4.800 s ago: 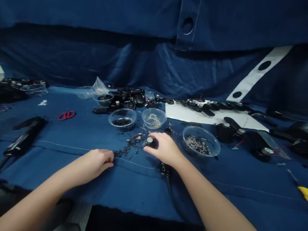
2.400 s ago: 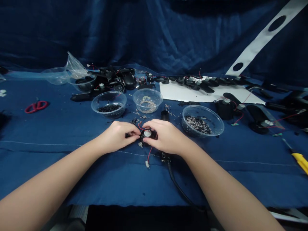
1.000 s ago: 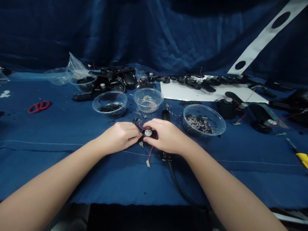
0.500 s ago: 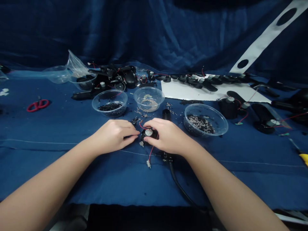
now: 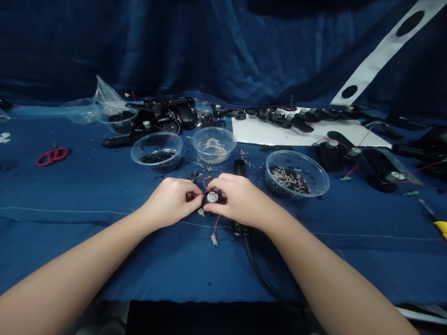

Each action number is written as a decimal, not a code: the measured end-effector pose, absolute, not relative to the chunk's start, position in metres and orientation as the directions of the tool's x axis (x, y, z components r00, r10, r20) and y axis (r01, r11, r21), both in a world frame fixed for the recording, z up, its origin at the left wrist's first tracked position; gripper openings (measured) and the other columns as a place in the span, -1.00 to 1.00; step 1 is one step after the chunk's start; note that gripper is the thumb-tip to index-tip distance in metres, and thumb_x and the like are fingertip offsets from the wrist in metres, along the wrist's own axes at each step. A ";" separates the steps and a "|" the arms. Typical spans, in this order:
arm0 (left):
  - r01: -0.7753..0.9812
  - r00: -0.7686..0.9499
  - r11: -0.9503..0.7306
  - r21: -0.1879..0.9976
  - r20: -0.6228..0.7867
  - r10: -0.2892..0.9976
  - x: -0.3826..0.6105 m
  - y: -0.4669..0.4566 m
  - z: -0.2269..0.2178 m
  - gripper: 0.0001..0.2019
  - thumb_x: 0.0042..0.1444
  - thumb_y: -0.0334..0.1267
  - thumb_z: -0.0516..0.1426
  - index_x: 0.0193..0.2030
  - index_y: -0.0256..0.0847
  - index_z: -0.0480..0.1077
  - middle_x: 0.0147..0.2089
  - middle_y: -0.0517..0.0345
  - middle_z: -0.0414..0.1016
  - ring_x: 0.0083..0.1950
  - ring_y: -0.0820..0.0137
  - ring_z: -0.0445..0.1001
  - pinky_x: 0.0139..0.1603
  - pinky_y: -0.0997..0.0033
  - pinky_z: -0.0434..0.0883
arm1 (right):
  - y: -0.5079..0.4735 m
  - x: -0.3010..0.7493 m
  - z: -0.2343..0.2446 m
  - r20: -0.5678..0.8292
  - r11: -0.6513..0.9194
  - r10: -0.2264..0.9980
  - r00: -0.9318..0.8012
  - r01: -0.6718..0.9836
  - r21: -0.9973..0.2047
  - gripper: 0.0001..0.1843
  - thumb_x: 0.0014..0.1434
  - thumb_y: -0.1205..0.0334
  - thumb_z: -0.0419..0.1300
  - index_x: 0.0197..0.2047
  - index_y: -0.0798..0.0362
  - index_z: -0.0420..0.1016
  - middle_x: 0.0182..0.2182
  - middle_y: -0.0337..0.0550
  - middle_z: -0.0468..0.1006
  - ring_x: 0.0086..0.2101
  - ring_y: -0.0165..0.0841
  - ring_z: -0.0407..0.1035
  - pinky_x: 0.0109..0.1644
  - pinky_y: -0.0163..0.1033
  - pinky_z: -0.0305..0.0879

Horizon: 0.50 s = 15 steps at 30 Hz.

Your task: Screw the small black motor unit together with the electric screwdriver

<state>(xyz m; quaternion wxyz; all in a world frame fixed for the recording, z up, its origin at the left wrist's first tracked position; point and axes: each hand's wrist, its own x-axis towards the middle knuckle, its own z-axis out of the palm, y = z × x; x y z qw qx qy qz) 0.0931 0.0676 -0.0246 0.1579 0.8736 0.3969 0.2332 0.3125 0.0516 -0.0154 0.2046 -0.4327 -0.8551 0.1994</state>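
In the middle of the table, my right hand is closed around a small black motor assembly with a round silver top. Red wires run from it, one to a small white connector lying on the cloth. My left hand is pinched shut at the assembly's left edge; whatever sits between its fingertips is hidden. Partly beneath my right wrist lies a black corded tool, its cable running toward the front edge.
Clear bowls hold small parts: black bits in the left bowl, silver screws in the middle bowl, a mix in the right bowl. Red-handled scissors lie left. Black parts sit along a white board. A yellow-handled tool lies far right.
My left hand has moved in against the assembly, its thumb and fingers now closed at the edge. My right hand still grips the assembly, which has shifted slightly left.
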 end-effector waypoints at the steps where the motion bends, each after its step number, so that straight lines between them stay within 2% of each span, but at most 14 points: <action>1: 0.623 0.561 -0.623 0.473 0.284 0.777 0.094 0.067 -0.024 -0.87 0.15 -0.35 0.21 -0.36 -0.18 0.61 -0.47 0.25 0.56 -0.47 0.48 0.48 -0.45 0.52 0.34 | 0.052 0.312 -0.016 0.178 0.546 0.822 -0.541 0.659 -0.518 -0.68 0.17 0.09 0.41 -0.07 0.05 0.55 -0.20 -0.14 0.54 -0.22 -0.30 0.44 -0.14 -0.22 0.33; 10: 0.652 0.466 -0.523 0.548 0.254 0.847 0.100 0.064 -0.027 -0.86 0.11 -0.34 0.24 -0.47 -0.19 0.56 -0.53 0.27 0.54 -0.55 0.49 0.44 -0.55 0.54 0.27 | 0.052 0.313 -0.015 0.162 0.530 0.832 -0.531 0.671 -0.518 -0.65 0.15 0.08 0.43 -0.05 0.05 0.55 -0.19 -0.13 0.55 -0.19 -0.28 0.44 -0.14 -0.20 0.34; 15: 0.665 0.533 -0.534 0.522 0.169 0.829 0.094 0.069 -0.024 -0.80 0.16 -0.35 0.17 -0.44 -0.16 0.59 -0.51 0.28 0.54 -0.53 0.51 0.43 -0.50 0.50 0.26 | 0.052 0.312 -0.016 0.160 0.531 0.829 -0.536 0.666 -0.523 -0.61 0.15 0.05 0.44 -0.03 0.06 0.55 -0.18 -0.13 0.55 -0.21 -0.29 0.45 -0.15 -0.22 0.35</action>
